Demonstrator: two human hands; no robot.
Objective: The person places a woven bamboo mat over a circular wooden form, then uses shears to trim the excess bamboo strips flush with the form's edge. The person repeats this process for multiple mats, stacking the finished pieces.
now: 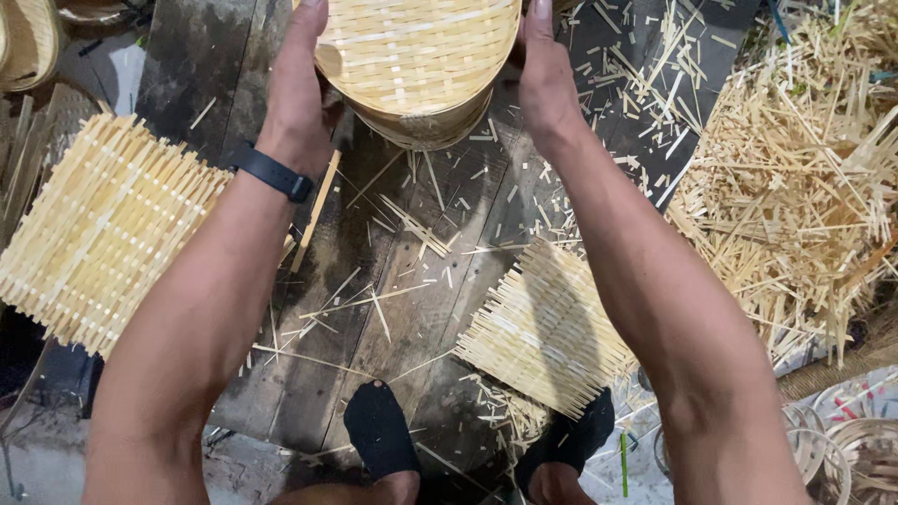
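A round woven bamboo basket [416, 56] sits upside down at the top centre, its plaited bottom facing me. My left hand [301, 89] presses against its left side, with a dark band on the wrist. On the opposite side my right hand [543, 79] grips the rim. Both hands hold the basket over a dark wooden board [393, 281].
A flat woven bamboo mat [103, 229] lies at the left, a smaller woven square [547, 327] below my right arm. A heap of bamboo offcuts [795, 178] fills the right. My feet in dark socks [379, 430] rest at the board's near edge. Round bamboo rims [842, 449] sit bottom right.
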